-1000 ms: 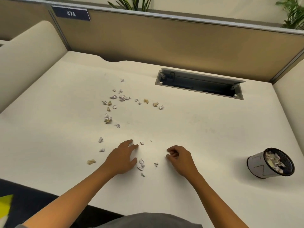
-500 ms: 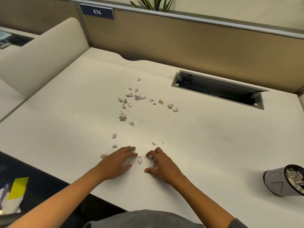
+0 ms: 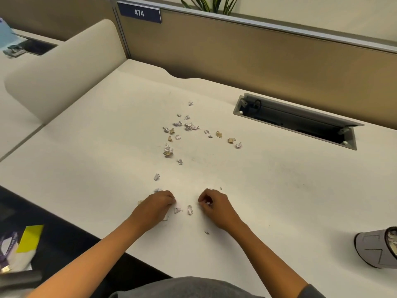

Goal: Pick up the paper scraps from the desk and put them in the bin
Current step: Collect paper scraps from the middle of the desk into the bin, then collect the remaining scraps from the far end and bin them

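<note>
Several small crumpled paper scraps [image 3: 189, 126] lie scattered over the middle of the cream desk [image 3: 279, 190]. Two more scraps [image 3: 190, 209] lie between my hands near the front edge. My left hand [image 3: 158, 205] rests palm down with its fingers curled over a scrap; whether it grips one I cannot tell. My right hand [image 3: 214, 204] has its fingertips pinched on a small white scrap. The grey bin [image 3: 373, 249], holding scraps, stands tilted at the right edge of the view, far from both hands.
An open grey cable tray [image 3: 296, 121] is sunk into the desk at the back right. A brown partition [image 3: 257, 54] with a plate reading 474 closes the back. A cream divider [image 3: 64, 67] stands at left. Yellow and white papers [image 3: 28, 239] lie below the desk's front edge.
The view has swung left, so the bin sits nearer the right edge. Both hands have curled their fingers, and the right hand has pinched a scrap.
</note>
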A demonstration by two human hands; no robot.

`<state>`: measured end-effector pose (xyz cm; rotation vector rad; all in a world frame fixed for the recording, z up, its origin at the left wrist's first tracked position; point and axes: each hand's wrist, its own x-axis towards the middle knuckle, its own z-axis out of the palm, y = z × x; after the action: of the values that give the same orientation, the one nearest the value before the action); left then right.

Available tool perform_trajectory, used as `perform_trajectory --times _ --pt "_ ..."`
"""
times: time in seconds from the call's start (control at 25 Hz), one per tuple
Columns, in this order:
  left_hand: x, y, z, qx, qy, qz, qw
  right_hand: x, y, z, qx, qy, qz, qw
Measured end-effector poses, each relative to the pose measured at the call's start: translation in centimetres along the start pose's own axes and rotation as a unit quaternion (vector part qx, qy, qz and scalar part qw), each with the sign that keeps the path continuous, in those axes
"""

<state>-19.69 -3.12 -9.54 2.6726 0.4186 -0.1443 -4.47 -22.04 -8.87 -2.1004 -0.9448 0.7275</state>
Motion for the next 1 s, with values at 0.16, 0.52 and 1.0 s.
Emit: perform_trajectory --times 0.16,0.52,1.0 --pt "0.4 0.8 -0.8 -0.052 0.026 -0.034 0.998 1.4 0.7 -1.8 0.072 0.107 0.065 0.990" --pt "0.9 1.1 -3.3 -0.207 0.123 -0.162 0.957 1.6 -0.6 0.8 -0.027 0.020 0.018 0.999" --pt "-0.8 0.8 -4.4 -0.260 0.152 -0.240 0.923 1.0 -5.2 7.0 -0.145 -0.085 -0.100 0.981"
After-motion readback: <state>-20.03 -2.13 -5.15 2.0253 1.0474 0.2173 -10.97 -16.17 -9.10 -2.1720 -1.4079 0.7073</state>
